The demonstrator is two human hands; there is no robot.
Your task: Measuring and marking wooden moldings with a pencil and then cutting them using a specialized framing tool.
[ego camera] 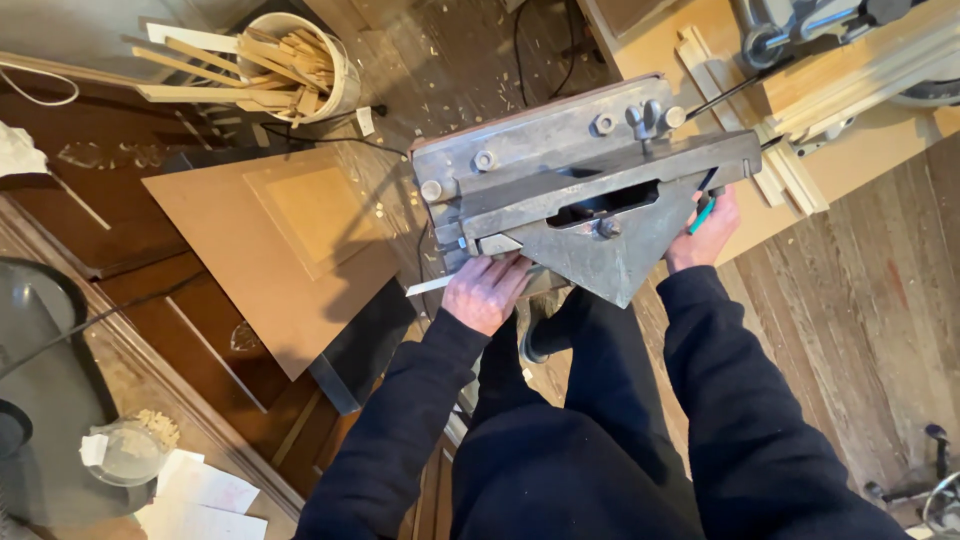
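Person stands over a grey metal mitre cutter (pixel 590 185), looking straight down. Step in hand, by my read: feeding a wood strip (pixel 430 286) into the machine at its 7 o'clock corner while the other hand works the handle.

Left hand (pixel 485 290): palm down, fingers flat and spread, pressing on the strip right against the machine's left fence. Not closed round anything; it pins rather than grips. The pale end of the strip sticks out at 9 o'clock of the hand.

Right hand (pixel 705 235): curled shut round a lever (pixel 712 205) with a teal grip, at 4 o'clock of the machine body. A thin black rod (pixel 725 97) runs off toward 1 o'clock.

Next move likely calls for keeping the strip tight to the fence, fingers clear of the blade slot, and a steady pull on the lever.

Around: brown board (pixel 270 250) on the floor at 9 o'clock, bucket (pixel 335 75) of wood offcuts at 11 o'clock, moulding lengths (pixel 790 170) on a bench at 2 o'clock.
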